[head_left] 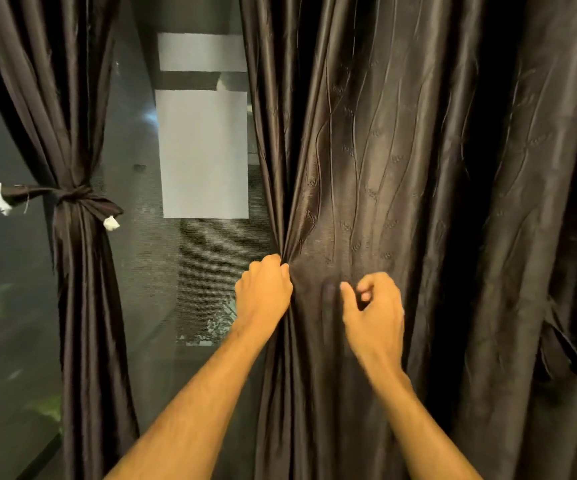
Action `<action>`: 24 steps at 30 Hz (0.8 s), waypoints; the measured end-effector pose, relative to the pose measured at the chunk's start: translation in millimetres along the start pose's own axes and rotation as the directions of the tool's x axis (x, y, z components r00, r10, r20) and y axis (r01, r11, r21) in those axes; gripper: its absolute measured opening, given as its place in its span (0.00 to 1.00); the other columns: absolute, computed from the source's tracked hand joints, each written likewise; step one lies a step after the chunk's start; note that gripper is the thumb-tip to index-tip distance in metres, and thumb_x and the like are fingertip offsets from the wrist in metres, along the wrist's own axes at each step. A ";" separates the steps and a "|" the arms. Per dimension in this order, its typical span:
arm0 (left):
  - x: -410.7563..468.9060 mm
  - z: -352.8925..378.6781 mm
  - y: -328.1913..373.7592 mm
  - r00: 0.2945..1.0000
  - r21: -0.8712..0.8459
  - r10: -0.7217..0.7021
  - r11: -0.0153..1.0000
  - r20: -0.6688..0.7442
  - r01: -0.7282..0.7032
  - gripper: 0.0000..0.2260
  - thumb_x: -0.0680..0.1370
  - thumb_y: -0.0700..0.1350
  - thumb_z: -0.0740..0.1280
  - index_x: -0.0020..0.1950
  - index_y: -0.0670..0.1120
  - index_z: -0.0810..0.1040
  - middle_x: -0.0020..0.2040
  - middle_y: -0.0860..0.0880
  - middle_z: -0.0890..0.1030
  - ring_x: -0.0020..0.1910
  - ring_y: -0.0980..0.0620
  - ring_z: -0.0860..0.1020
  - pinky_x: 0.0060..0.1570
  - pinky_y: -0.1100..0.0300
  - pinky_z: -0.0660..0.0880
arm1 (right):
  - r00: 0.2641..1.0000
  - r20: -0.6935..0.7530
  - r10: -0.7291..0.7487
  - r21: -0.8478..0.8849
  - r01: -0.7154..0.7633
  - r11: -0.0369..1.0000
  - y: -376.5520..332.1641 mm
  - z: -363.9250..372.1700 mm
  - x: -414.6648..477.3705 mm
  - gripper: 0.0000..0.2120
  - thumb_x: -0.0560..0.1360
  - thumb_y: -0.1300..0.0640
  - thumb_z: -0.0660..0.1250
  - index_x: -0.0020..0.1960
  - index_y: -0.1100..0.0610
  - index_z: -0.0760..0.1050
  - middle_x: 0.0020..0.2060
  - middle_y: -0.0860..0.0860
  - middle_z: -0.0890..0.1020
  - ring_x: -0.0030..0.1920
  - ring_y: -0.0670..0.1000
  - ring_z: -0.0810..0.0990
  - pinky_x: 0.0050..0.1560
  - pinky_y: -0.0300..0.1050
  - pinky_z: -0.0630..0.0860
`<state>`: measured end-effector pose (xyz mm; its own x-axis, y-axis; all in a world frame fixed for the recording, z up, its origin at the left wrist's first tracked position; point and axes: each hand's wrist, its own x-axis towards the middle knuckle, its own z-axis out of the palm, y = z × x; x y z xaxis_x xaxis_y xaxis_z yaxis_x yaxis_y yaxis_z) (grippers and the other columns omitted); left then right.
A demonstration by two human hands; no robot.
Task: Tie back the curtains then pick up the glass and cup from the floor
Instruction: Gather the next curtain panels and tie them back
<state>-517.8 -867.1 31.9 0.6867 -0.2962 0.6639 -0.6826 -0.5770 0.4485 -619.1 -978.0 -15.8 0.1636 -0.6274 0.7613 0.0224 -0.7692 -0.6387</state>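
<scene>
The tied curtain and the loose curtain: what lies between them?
In the head view, only window shows between the tied curtain and the loose curtain, whose edge the left hand grips.
</scene>
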 end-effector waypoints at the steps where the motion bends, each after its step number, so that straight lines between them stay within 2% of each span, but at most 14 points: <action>1: 0.7 0.4 -0.1 1.000 0.004 0.001 1.000 0.001 -0.001 0.11 0.81 0.49 0.59 0.40 0.46 0.66 0.47 0.41 0.79 0.48 0.38 0.77 0.41 0.51 0.67 | 0.996 -0.090 0.001 -0.023 -0.003 1.000 4.4 -4.1 0.3 0.13 0.72 0.55 0.73 0.44 0.50 0.67 0.42 0.48 0.73 0.45 0.51 0.70 0.41 0.40 0.61; 3: 1.8 0.9 -0.3 1.000 0.013 0.000 1.000 0.002 0.000 0.10 0.81 0.49 0.58 0.43 0.46 0.69 0.48 0.41 0.79 0.49 0.38 0.77 0.42 0.51 0.67 | 0.969 -0.245 0.037 -0.084 -0.059 0.995 12.5 -12.5 1.4 0.18 0.69 0.55 0.76 0.51 0.55 0.69 0.50 0.54 0.72 0.50 0.55 0.68 0.48 0.41 0.62; 4: 2.0 1.2 -0.4 1.000 0.017 0.000 1.000 0.001 0.000 0.10 0.81 0.49 0.58 0.44 0.45 0.70 0.49 0.41 0.79 0.50 0.38 0.77 0.42 0.51 0.68 | 0.957 -0.275 0.091 -0.098 -0.122 0.988 16.3 -16.1 2.5 0.23 0.68 0.54 0.77 0.57 0.58 0.70 0.55 0.57 0.72 0.54 0.57 0.68 0.55 0.46 0.64; 6: 1.4 2.5 0.7 1.000 0.021 0.003 1.000 -0.006 -0.003 0.10 0.81 0.49 0.59 0.46 0.44 0.72 0.49 0.40 0.79 0.49 0.38 0.77 0.42 0.51 0.68 | 0.952 -0.214 0.217 -0.075 -0.238 0.968 23.4 -22.7 5.2 0.33 0.70 0.52 0.76 0.68 0.61 0.66 0.64 0.59 0.69 0.63 0.60 0.69 0.64 0.52 0.66; 8: -0.2 4.1 3.0 1.000 0.022 0.008 1.000 -0.014 -0.008 0.10 0.81 0.49 0.59 0.45 0.44 0.72 0.48 0.40 0.79 0.49 0.37 0.77 0.42 0.50 0.68 | 0.949 -0.095 0.301 -0.003 -0.302 0.953 25.6 -25.3 6.2 0.34 0.74 0.51 0.72 0.74 0.59 0.62 0.70 0.57 0.69 0.69 0.58 0.69 0.68 0.52 0.66; 10: -2.4 6.1 6.9 1.000 0.034 0.005 0.999 -0.019 -0.004 0.10 0.81 0.49 0.58 0.48 0.44 0.73 0.50 0.40 0.79 0.50 0.37 0.77 0.43 0.49 0.69 | 0.958 -0.032 0.283 -0.014 -0.284 0.959 24.8 -25.0 4.7 0.29 0.78 0.52 0.68 0.75 0.57 0.63 0.67 0.56 0.75 0.66 0.58 0.74 0.65 0.50 0.70; 13: -6.1 8.6 11.9 0.999 0.062 0.001 0.998 -0.032 0.001 0.11 0.81 0.49 0.58 0.51 0.43 0.74 0.51 0.40 0.79 0.51 0.37 0.77 0.44 0.49 0.70 | 0.973 0.019 0.231 -0.074 -0.230 0.970 21.3 -21.5 1.5 0.22 0.81 0.55 0.62 0.74 0.58 0.67 0.57 0.60 0.82 0.55 0.60 0.81 0.60 0.50 0.75; 16: -11.9 11.1 18.3 0.998 0.060 0.012 0.998 -0.057 -0.008 0.11 0.82 0.49 0.57 0.51 0.43 0.74 0.50 0.40 0.80 0.51 0.37 0.78 0.41 0.51 0.65 | 0.978 0.109 0.177 -0.083 -0.169 0.982 17.3 -16.0 -2.1 0.19 0.82 0.58 0.59 0.73 0.57 0.69 0.53 0.61 0.83 0.53 0.60 0.82 0.57 0.48 0.76; 20: -19.0 15.5 34.9 0.999 0.041 0.015 0.999 -0.035 -0.013 0.12 0.82 0.50 0.56 0.52 0.43 0.73 0.51 0.40 0.80 0.51 0.37 0.78 0.41 0.51 0.65 | 0.964 0.251 0.083 -0.047 -0.073 0.996 8.3 -7.4 -6.9 0.19 0.83 0.59 0.56 0.72 0.54 0.69 0.45 0.55 0.83 0.45 0.52 0.82 0.48 0.41 0.76; 22: -20.8 17.7 43.6 1.000 0.010 0.016 1.000 -0.011 -0.015 0.11 0.82 0.50 0.56 0.51 0.44 0.72 0.51 0.40 0.80 0.51 0.37 0.77 0.41 0.50 0.66 | 0.945 0.328 0.018 0.011 -0.023 1.000 2.0 -5.3 -7.4 0.19 0.82 0.60 0.56 0.71 0.50 0.70 0.43 0.52 0.83 0.43 0.50 0.81 0.45 0.46 0.78; 24: -21.7 18.9 51.4 1.000 -0.041 0.014 0.999 0.020 -0.014 0.10 0.82 0.50 0.56 0.47 0.45 0.71 0.50 0.40 0.79 0.51 0.37 0.77 0.41 0.50 0.66 | 0.919 0.393 -0.032 0.061 0.009 0.998 -4.5 -3.3 -7.8 0.18 0.82 0.59 0.55 0.69 0.47 0.70 0.46 0.51 0.84 0.45 0.51 0.82 0.46 0.50 0.78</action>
<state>-563.1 -904.7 29.2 0.6816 -0.3197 0.6581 -0.7016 -0.5410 0.4638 -623.7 -970.0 -18.5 0.5374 -0.5038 0.6763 0.0837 -0.7661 -0.6372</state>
